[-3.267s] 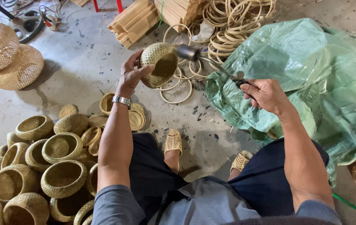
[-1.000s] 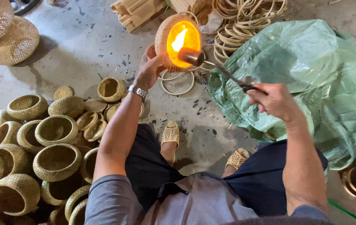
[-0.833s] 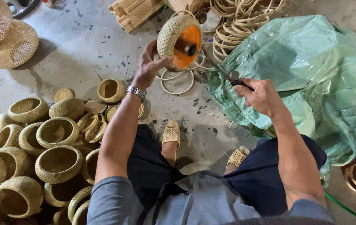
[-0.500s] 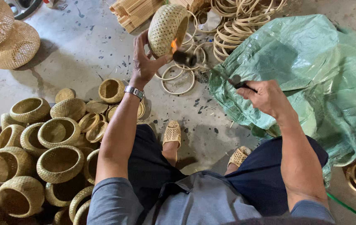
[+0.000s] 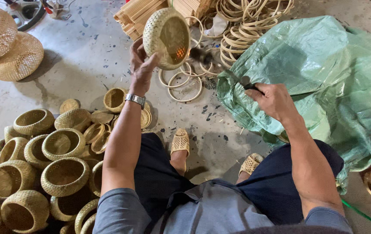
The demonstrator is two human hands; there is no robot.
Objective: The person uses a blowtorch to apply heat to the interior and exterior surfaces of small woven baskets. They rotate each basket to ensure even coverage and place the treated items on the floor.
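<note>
**A:** What is held in the hands?

**B:** A small woven basket [image 5: 168, 38] is gripped by the left hand [image 5: 140, 65], fingers closed on its rim. It is raised above the concrete floor [image 5: 85, 52], tilted so its opening is turned toward the camera. A small orange glow is seen inside, near its right wall.

**A:** And the right hand?

**B:** The right hand [image 5: 272, 100] is closed around the handle of a dark torch [image 5: 220, 69]. The blurred nozzle is pointed at the basket and is held just beside its lower right rim; contact cannot be told.

**A:** What is found around them?

**B:** A heap of similar baskets [image 5: 42, 160] is piled at the floor's lower left. Loose hoops [image 5: 185, 82] are laid on the floor under the raised basket, with more stacked toward the top edge. A green tarp [image 5: 324, 78] is spread at the right, beside the right hand. Two large round baskets [image 5: 7, 43] are seen in the top left corner.
</note>
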